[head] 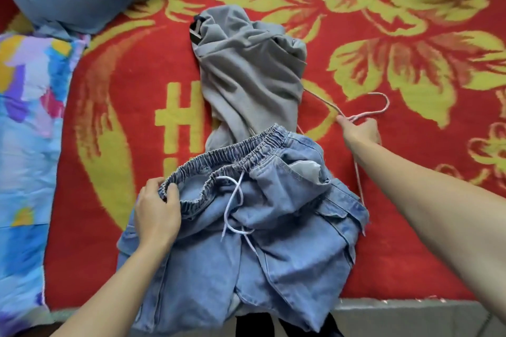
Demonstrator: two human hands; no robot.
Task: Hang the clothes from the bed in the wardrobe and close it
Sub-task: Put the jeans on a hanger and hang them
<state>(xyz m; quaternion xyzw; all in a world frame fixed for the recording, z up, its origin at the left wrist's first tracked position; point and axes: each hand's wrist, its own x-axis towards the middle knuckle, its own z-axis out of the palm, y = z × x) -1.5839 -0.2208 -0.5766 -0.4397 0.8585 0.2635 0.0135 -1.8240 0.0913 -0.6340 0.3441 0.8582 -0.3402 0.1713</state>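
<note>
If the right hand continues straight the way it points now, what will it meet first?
The right hand, holding the pink hanger, would probably meet the grey garment first.

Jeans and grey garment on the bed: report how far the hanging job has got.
Done: nothing looks hung; the grey garment and jeans lie on the red bedspread. In hand: the left hand grips the jeans' waistband, the right hand holds a pink hanger at its neck. Left: hanging both, then closing the wardrobe, which is out of view.
</note>
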